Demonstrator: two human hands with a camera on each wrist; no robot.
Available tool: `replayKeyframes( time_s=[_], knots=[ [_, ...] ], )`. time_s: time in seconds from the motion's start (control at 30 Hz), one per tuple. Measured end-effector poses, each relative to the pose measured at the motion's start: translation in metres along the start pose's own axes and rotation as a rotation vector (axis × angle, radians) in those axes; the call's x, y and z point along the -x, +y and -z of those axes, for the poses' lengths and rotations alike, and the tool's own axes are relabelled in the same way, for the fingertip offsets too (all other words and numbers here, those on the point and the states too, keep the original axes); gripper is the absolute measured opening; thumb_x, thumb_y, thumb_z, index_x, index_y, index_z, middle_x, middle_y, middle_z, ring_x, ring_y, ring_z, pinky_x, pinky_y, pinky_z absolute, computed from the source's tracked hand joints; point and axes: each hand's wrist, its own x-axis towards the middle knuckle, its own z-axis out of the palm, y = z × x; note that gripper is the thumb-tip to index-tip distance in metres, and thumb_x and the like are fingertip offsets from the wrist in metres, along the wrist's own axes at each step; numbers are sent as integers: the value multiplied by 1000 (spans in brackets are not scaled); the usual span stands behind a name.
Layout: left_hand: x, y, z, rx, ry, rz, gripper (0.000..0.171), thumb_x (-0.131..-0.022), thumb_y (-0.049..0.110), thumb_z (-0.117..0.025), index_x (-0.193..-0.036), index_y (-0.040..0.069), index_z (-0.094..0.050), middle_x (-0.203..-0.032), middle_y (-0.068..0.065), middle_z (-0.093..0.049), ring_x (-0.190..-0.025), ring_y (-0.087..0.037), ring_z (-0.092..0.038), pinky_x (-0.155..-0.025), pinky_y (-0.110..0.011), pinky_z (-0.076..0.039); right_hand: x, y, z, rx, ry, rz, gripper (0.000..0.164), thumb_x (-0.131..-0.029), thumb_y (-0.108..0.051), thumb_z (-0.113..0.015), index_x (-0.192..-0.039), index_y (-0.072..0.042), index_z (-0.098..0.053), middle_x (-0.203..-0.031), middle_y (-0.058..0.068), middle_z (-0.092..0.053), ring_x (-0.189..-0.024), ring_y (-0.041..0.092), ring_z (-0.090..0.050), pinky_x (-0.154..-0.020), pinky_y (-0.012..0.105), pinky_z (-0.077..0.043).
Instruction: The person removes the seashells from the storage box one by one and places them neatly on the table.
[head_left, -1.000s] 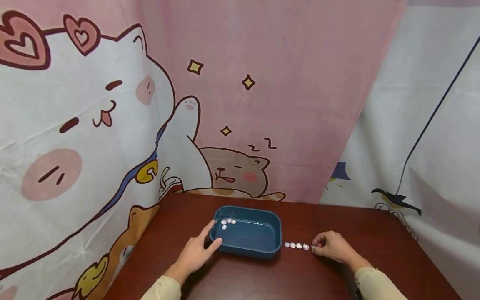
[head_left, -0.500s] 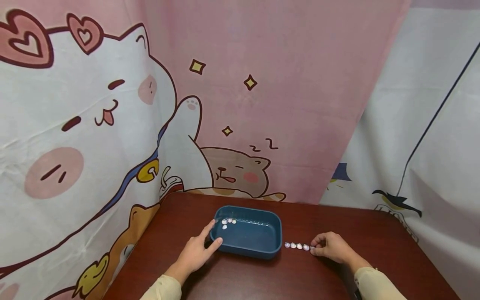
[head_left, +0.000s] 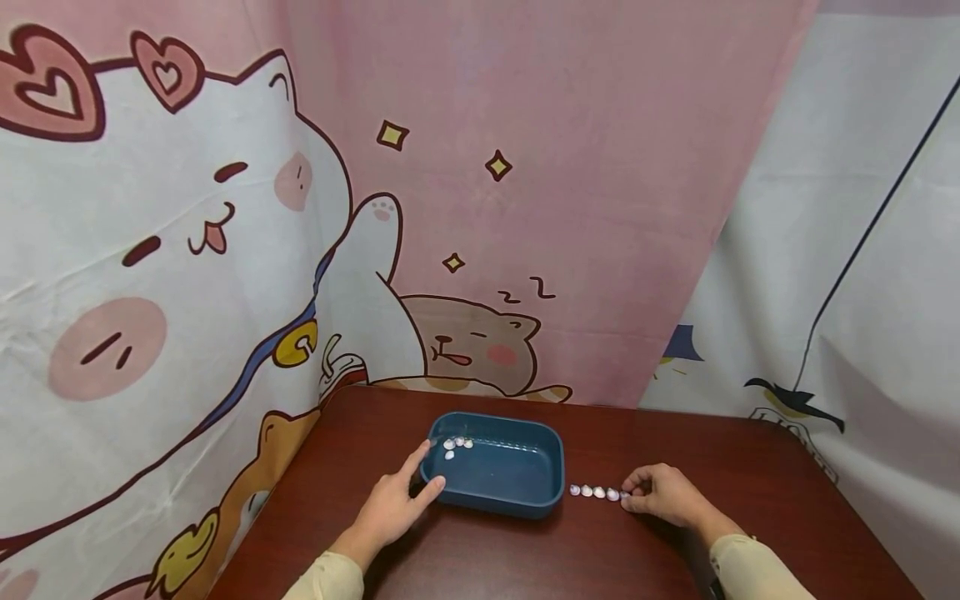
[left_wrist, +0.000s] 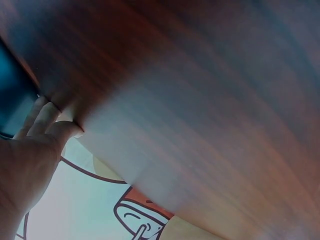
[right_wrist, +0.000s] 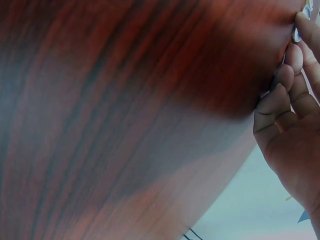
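A dark blue rectangular bin [head_left: 498, 507] stands on the table, with several small whitish seashells [head_left: 449, 445] inside near its left end. My left hand [head_left: 388, 507] rests against the bin's left end, thumb and fingers spread along its rim and side. To the right of the bin runs a short row of similar seashells [head_left: 598, 492] on the table. At the row's right end my right hand [head_left: 663, 493] pinches one small shell [head_left: 624, 496] between thumb and fingertips, close beside its neighbour. The right wrist view shows only part of this shell [right_wrist: 296, 35] past the fingers.
The reddish-brown wooden table [head_left: 495, 558] carries the bin and the row. A pink and white cartoon curtain [head_left: 585, 208] hangs behind the table's back edge and along its left and right sides.
My right hand has moved slightly left with its shell, closing the small gap to the row, then stayed there. The left hand and the bin have kept their places.
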Motion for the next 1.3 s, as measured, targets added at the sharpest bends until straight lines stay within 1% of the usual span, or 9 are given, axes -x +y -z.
replayKeyframes(
  time_s=[0.23,0.7,0.83,0.9,0.97,1.03,1.1,1.2,1.3],
  knots=[
    [1,1,1,1,1,0,78,-102,66,-59,-168,33,-35,-150,-23,-63,-120,-38,-71,-102,-68,-54,-1,-1,1,-25,-20,-4,21,-85,-22,-91,-93,-10,-76,-82,-4,-67,-71,-1,-55,-65,22,-46],
    [1,0,0,-5,0,9,78,-102,68,-58,-168,33,-34,-151,-23,-63,-122,-40,-70,-103,-69,-53,-2,-2,3,-66,-56,-21,24,-86,-21,-90,-97,-7,-75,-84,-2,-66,-73,2,-55,-66,23,-46],
    [1,-1,0,-5,-8,6,78,-102,67,-58,-168,33,-34,-151,-22,-63,-123,-39,-70,-103,-68,-53,-8,-7,8,-113,-21,-83,30,-91,-28,-86,-107,-5,-77,-92,1,-73,-79,6,-61,-69,25,-51],
    [1,-1,0,-10,-3,4,78,-102,67,-59,-168,33,-34,-149,-22,-64,-122,-38,-71,-103,-68,-54,-17,-20,12,-136,51,-126,37,-94,-35,-83,-114,-4,-77,-100,4,-76,-85,10,-65,-73,28,-54],
    [1,-1,2,-11,4,1,78,-102,66,-60,-168,33,-35,-148,-22,-65,-120,-38,-71,-102,-68,-54,-31,-43,15,-153,133,-149,42,-98,-38,-79,-121,-3,-75,-110,8,-77,-93,15,-68,-78,32,-57],
    [2,-2,2,-13,8,1,78,-102,66,-60,-168,33,-35,-147,-22,-66,-118,-37,-72,-102,-67,-54,-47,-74,13,-151,209,-131,40,-100,-38,-77,-123,-5,-75,-114,9,-77,-98,18,-70,-82,35,-58],
    [2,-1,3,-15,4,3,79,-101,67,-60,-168,32,-34,-147,-22,-66,-118,-37,-72,-102,-67,-54,-65,-109,3,-138,237,-70,33,-100,-33,-77,-121,-8,-76,-113,9,-78,-99,20,-72,-83,38,-59],
    [3,1,2,-21,-8,7,80,-102,67,-59,-168,32,-34,-147,-22,-66,-116,-34,-72,-101,-66,-55,-87,-159,-26,-55,166,72,23,-99,-24,-77,-119,-11,-77,-113,6,-79,-100,21,-73,-86,43,-61],
    [2,5,2,-36,-9,-4,79,-102,66,-58,-168,31,-34,-143,-21,-68,-110,-31,-72,-99,-63,-57,-104,-193,-62,112,21,161,30,-101,-22,-75,-129,-11,-74,-126,7,-76,-116,25,-72,-101,48,-59]
  ],
)
